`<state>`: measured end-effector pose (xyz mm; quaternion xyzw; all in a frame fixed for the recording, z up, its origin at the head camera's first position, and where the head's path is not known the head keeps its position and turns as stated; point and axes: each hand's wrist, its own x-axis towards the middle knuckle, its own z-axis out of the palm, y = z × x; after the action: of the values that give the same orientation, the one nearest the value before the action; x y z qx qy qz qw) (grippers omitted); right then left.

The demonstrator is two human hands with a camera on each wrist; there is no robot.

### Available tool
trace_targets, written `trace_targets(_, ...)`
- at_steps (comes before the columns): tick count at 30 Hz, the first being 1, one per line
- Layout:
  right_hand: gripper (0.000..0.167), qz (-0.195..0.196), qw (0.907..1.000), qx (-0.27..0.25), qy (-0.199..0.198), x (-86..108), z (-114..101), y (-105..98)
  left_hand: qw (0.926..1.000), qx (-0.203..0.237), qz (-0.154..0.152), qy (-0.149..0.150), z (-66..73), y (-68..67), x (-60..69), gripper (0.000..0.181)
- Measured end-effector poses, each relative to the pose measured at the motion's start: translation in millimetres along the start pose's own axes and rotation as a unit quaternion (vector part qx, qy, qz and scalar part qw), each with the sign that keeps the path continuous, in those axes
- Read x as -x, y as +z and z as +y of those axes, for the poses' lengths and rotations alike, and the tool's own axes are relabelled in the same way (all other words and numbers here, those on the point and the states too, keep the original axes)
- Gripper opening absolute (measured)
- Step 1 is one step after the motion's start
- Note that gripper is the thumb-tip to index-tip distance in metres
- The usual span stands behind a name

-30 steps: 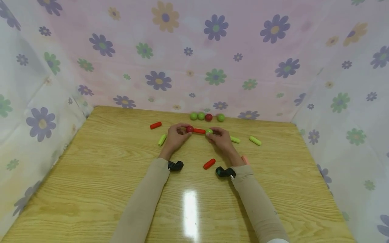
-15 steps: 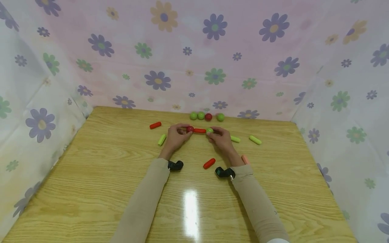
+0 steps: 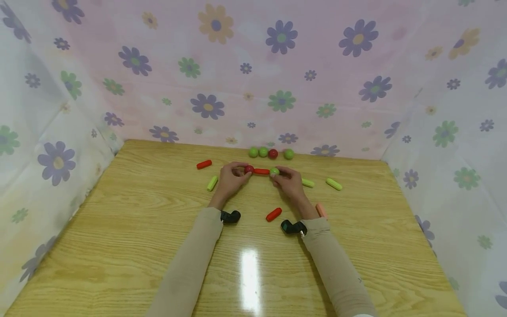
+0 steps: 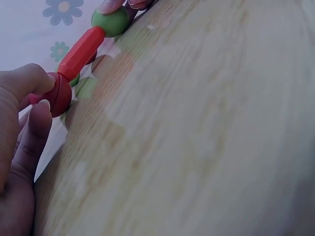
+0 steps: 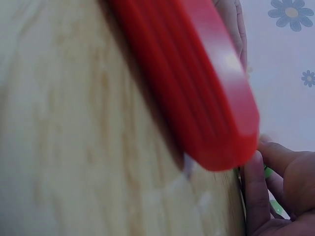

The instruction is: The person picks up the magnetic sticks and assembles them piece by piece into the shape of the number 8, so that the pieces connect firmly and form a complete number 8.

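My left hand point(image 3: 231, 180) pinches a dark red ball point(image 3: 249, 169) between thumb and fingers. A red ridged rod point(image 3: 261, 171) runs from that ball to a green ball point(image 3: 274, 171), which my right hand point(image 3: 290, 185) pinches. In the left wrist view the rod point(image 4: 81, 53) meets both the red ball point(image 4: 60, 96) and the green ball point(image 4: 112, 22); how firmly they are joined cannot be seen. A loose red rod point(image 3: 274, 214) lies on the table between the forearms. It fills much of the right wrist view, hiding what the right fingers point(image 5: 256, 191) hold there.
Along the back stand green balls point(image 3: 258, 152) and a red ball point(image 3: 273, 153). Left of the hands lie a red rod point(image 3: 204, 164) and a yellow-green rod point(image 3: 212, 183). Yellow-green rods point(image 3: 334, 184) and a salmon rod point(image 3: 321, 210) lie right. Flowered cloth point(image 3: 281, 101) surrounds the wooden table point(image 3: 138, 229).
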<state>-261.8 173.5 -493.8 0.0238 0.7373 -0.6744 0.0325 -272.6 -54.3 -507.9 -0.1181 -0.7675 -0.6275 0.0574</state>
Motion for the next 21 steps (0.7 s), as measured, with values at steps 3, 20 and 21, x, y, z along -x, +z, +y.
trace_targets(3, 0.04, 0.002, 1.0, 0.003, -0.003, 0.3, 0.2, 0.1, 1.0, -0.004, 0.006, 0.002, 0.5, 1.1, -0.7, 0.028)
trace_targets(20, 0.044, 0.004, 1.0, 0.004, -0.006, 2.8, -0.4, -0.4, 0.9999, 0.009, 0.002, -0.007, 3.7, 1.4, 0.8, 0.029)
trace_targets(21, 0.044, 0.005, 1.0, 0.003, -0.006, 2.9, -0.1, -0.1, 0.9999, 0.011, 0.002, -0.009, 3.8, 1.1, 1.0, 0.029)
